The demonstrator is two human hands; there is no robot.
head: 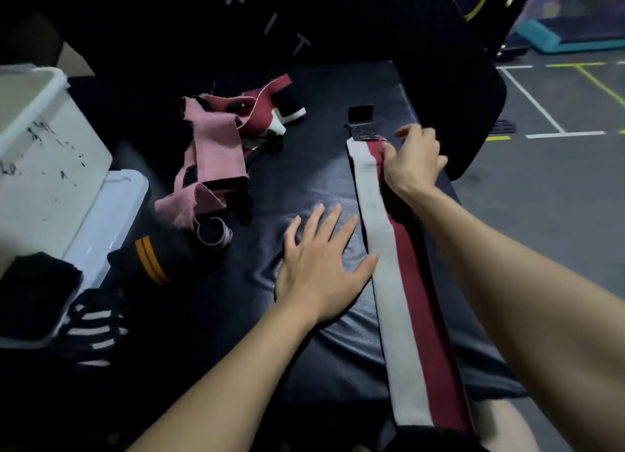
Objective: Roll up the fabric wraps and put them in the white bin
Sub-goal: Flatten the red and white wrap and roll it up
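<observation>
Head view. A black padded bench (324, 187) in a dim gym, with lined floor to the right. I see a white and dark-red wrap (402, 282) laid out flat and straight along the bench, its far end carrying a black fastening patch (361, 115), its near end hanging over the bench edge toward me. My right hand (414, 160) grasps the wrap close to the far end, fingers curled over the red side. My left hand (321, 258) lies flat with fingers spread on the bench, its thumb touching the white edge at mid-length; it holds nothing. A tangle of pink and maroon wraps (216, 147) lies well to the left, one pink roll (213, 233) already wound just beside it. The white bin (47, 154) stands at the left edge, apart from the flat wrap.

Handling, as I judge it: the wrap looks light, soft and limp, with no stiffness of its own, so it should roll tightly only under steady tension. I would start the roll from one end, pinching both edges so that it does not skew.
</observation>
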